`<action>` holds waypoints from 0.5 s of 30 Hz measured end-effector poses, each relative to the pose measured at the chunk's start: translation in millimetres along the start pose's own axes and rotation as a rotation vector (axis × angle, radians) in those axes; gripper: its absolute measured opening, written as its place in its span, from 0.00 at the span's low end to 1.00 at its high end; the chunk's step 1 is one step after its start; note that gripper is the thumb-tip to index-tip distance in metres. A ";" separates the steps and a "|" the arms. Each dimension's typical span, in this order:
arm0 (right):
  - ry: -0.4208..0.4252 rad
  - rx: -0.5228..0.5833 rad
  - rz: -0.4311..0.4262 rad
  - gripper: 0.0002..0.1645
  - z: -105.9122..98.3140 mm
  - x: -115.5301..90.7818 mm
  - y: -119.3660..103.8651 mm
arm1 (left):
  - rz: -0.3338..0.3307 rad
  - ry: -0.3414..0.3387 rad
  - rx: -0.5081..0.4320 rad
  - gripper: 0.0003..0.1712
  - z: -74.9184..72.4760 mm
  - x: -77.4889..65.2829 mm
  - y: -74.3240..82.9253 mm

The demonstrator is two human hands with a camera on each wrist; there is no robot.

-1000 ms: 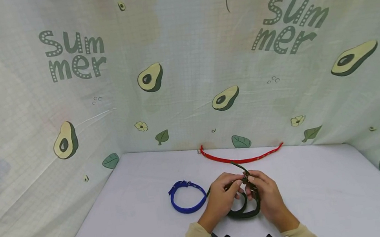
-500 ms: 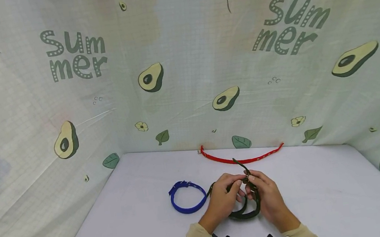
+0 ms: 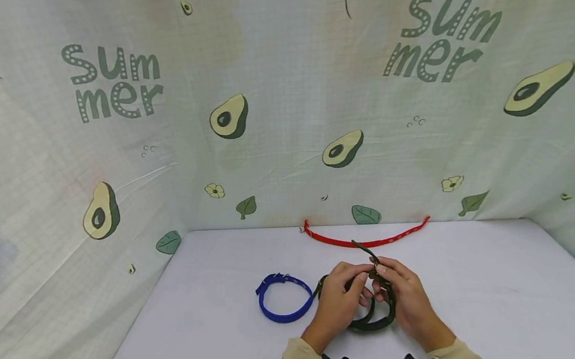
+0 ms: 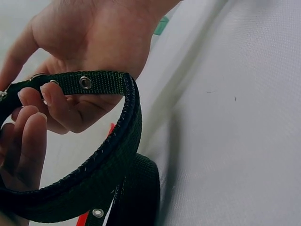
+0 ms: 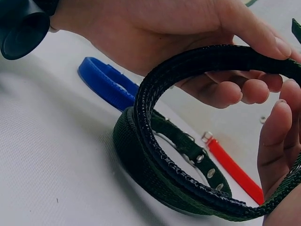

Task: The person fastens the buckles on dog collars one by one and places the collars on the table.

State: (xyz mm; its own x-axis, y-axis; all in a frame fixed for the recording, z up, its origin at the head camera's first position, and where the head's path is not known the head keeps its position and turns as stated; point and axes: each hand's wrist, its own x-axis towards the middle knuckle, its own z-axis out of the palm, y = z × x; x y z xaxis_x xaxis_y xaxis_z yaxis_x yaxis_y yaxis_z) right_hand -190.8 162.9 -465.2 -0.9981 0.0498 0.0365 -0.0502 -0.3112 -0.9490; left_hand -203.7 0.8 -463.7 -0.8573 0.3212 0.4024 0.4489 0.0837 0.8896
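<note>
My left hand [image 3: 336, 299] and right hand [image 3: 411, 299] meet near the table's middle, both pinching a dark green webbing collar [image 4: 106, 160]. It is bent into a loop with a dark, shiny inner lining and metal eyelets. Its narrow end stands up past the fingertips in the head view. Metal fittings show between the hands, partly covered by fingers. Just below the held loop, a second dark green collar [image 5: 129, 155] lies curled on the table, its eyelets facing the right wrist camera. In the head view my hands hide much of it.
A blue collar [image 3: 285, 318], fastened in a ring, lies left of my left hand. Behind the hands a red collar [image 3: 346, 242] stretches out near the back edge of the white table [image 3: 204, 333]. A patterned cloth [image 3: 279, 114] hangs behind.
The held collar's narrow end has come up slightly further and shifted a little right above the fingertips. Both hands stay almost in place.
</note>
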 end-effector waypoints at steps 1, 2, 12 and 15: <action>-0.004 0.001 -0.006 0.16 -0.1 -0.2 -0.2 | -0.003 -0.002 0.002 0.13 -0.2 0.0 0.3; -0.009 0.006 -0.011 0.15 -0.2 -0.4 -0.5 | -0.003 -0.002 0.016 0.13 -0.5 0.0 0.7; -0.046 0.035 -0.034 0.17 -0.9 -2.5 -1.7 | -0.003 -0.009 -0.030 0.14 -0.2 -0.6 3.7; -0.049 0.032 -0.031 0.14 -1.0 -1.9 -0.9 | 0.018 -0.001 -0.012 0.13 0.3 -0.7 4.6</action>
State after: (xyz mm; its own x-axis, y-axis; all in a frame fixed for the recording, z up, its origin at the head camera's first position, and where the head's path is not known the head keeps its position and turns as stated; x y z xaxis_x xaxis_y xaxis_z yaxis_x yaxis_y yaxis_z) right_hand -188.8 164.0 -464.8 -0.9966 0.0139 0.0815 -0.0813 -0.3409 -0.9366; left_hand -201.0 1.3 -459.9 -0.8490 0.3234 0.4179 0.4610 0.0666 0.8849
